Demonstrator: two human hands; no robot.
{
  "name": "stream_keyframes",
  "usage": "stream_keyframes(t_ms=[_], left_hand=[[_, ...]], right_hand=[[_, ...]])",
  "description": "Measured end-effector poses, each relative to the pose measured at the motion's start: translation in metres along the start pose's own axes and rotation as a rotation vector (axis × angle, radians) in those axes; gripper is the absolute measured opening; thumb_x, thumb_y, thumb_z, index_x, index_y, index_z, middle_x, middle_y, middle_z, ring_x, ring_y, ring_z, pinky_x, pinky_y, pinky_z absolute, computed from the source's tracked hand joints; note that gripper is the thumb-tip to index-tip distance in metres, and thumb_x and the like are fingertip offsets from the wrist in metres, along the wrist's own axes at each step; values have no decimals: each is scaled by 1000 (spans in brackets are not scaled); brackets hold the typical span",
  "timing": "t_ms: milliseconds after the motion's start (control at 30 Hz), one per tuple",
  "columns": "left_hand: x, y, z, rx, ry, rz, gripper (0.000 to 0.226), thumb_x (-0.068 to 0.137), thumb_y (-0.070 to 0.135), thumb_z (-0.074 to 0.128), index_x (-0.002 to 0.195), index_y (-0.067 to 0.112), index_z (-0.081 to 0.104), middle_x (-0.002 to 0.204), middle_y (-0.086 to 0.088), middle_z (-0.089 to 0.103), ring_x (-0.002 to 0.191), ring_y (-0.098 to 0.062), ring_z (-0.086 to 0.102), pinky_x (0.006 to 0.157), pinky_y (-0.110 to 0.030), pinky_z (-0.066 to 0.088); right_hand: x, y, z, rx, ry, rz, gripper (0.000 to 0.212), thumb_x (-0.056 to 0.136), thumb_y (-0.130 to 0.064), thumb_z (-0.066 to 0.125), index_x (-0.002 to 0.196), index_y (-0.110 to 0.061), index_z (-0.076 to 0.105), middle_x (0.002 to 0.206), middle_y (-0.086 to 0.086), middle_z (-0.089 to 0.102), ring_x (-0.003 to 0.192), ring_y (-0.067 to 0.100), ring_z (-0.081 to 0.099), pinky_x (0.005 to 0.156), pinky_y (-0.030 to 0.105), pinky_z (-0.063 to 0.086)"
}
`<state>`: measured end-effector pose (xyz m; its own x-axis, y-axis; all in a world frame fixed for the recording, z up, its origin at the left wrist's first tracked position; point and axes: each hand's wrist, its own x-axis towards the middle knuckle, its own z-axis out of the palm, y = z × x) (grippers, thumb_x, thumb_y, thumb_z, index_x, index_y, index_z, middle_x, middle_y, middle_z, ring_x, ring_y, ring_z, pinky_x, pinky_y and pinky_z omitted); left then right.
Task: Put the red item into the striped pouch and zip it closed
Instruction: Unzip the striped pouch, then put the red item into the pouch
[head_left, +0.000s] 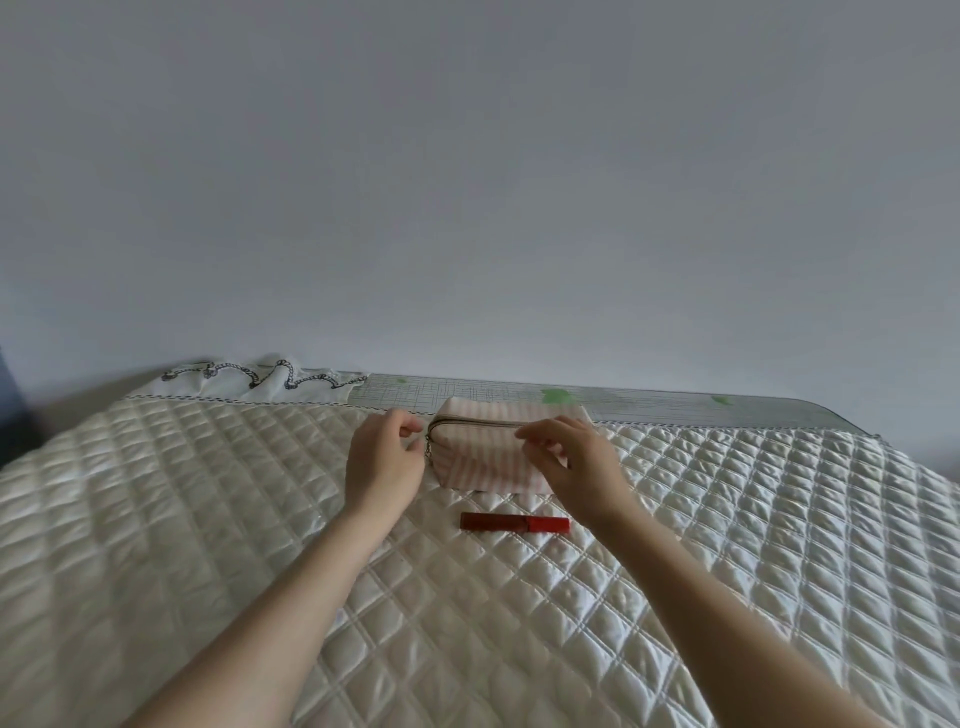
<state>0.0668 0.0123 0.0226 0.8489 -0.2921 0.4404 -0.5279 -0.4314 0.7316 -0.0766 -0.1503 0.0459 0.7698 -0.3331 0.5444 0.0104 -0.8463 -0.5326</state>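
Observation:
A pink-and-white striped pouch (483, 460) stands on the quilted white bedcover, its zipper line running along the top and a metal pull hanging at its left end. A red tube with a darker cap (514, 522) lies flat on the cover just in front of the pouch. My left hand (384, 457) is at the pouch's left end, fingers curled close to the zipper pull. My right hand (571, 462) hovers over the pouch's right part, its fingers bent above the zipper. Whether either hand touches the pouch is unclear.
The quilted cover (208, 519) spreads across the whole bed. A white cloth with a dark rope print (260, 376) is bunched at the far left edge. A grey checked mattress strip with green marks (649, 402) runs along the plain wall.

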Motion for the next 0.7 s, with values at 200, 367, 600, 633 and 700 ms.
stream_keyframes(t_ms=[200, 367, 600, 633, 700], left_hand=[[-25, 21, 5, 51, 30, 244, 7, 84, 10, 61, 87, 15, 59, 91, 0, 59, 91, -18, 50, 77, -24, 37], [-32, 33, 12, 111, -44, 348, 13, 84, 11, 62, 97, 11, 62, 103, -5, 61, 104, -23, 50, 88, -33, 43], [-30, 37, 20, 154, -114, 451, 27, 84, 12, 63, 111, 10, 62, 115, -6, 61, 114, -23, 49, 100, -35, 38], [-29, 37, 21, 168, -123, 459, 30, 84, 13, 63, 113, 10, 62, 117, -6, 61, 115, -23, 49, 101, -35, 37], [-27, 34, 24, 213, -138, 474, 34, 84, 16, 64, 117, 11, 60, 120, -5, 61, 116, -23, 49, 102, -36, 35]], right_hand=[[-21, 7, 6, -73, -106, -23, 12, 84, -22, 64, 95, -22, 71, 85, -8, 66, 84, 11, 56, 74, 22, 43], [-33, 13, 15, -110, -149, 1, 15, 81, -34, 65, 95, -29, 69, 91, -11, 67, 88, 11, 52, 77, 28, 45], [-38, 18, 18, -140, -210, 24, 25, 79, -37, 66, 103, -30, 67, 100, -11, 65, 97, 13, 49, 86, 34, 42], [-38, 19, 17, -159, -237, 20, 26, 79, -37, 66, 105, -31, 67, 102, -10, 65, 100, 15, 49, 87, 36, 42], [-39, 17, 17, -193, -284, 9, 28, 81, -36, 65, 109, -30, 66, 104, -7, 64, 102, 18, 48, 89, 38, 41]])
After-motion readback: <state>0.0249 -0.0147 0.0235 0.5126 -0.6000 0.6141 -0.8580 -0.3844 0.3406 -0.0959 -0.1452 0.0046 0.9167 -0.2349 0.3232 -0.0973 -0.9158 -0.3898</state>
